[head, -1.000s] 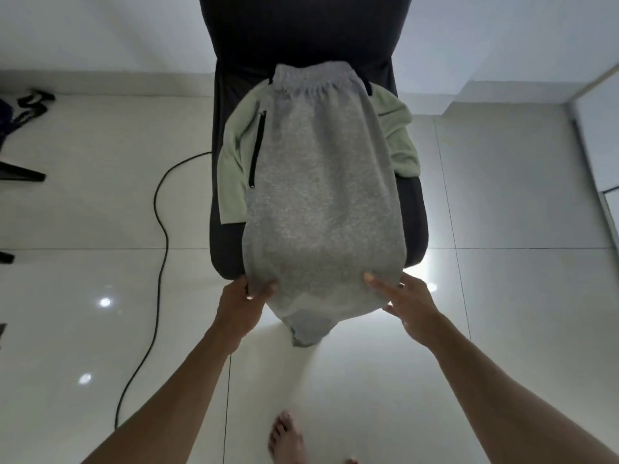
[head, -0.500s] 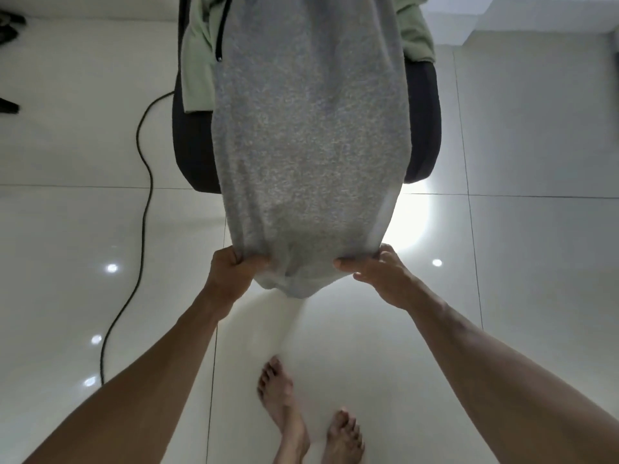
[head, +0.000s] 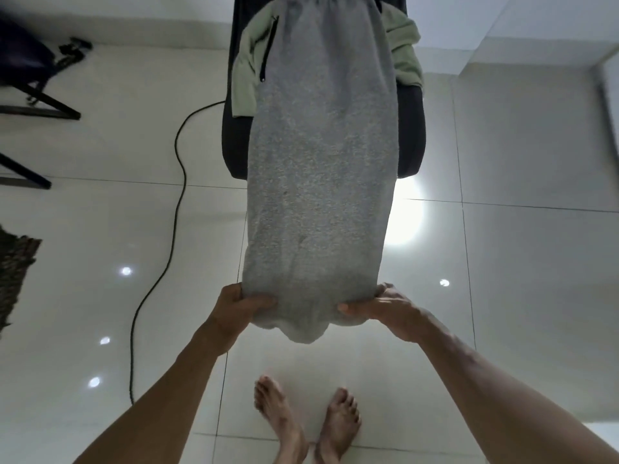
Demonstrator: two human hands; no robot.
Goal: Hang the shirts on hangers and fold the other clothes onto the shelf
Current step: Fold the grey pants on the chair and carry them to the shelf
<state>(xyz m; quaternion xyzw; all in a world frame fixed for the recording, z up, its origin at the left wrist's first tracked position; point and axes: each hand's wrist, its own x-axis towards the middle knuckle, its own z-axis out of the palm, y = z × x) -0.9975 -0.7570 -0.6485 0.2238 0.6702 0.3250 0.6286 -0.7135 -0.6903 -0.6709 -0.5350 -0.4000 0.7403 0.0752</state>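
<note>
Grey fleece sweatpants point(head: 318, 169) fill the centre of the frame, stretched from the elastic waistband at the top edge down to the lower middle, where both hands hold them. The left hand point(head: 236, 304) grips the lower left corner of the fabric, fingers curled beneath the cloth and thumb lying across its top. The right hand point(head: 382, 308) grips the lower right corner in the same way, thumb pointing inward over the fabric. Between the two hands a fold of grey cloth sags below the grip line. A black zip pocket point(head: 268, 50) runs along the upper left side of the sweatpants.

Beneath the sweatpants, in the upper centre of the frame, lies a pale green garment point(head: 405, 51), its edges showing on both the left and right sides. Both garments rest on the seat of a black chair point(head: 413, 128), whose dark edges show either side of the grey cloth.

A black cable point(head: 174, 202) curves across the glossy white tiled floor point(head: 519, 246) from the chair toward the lower left. Dark furniture legs point(head: 40, 108) occupy the upper left, and a patterned rug edge point(head: 15, 269) sits at the left margin. Two bare feet point(head: 308, 426) stand at the bottom centre.
</note>
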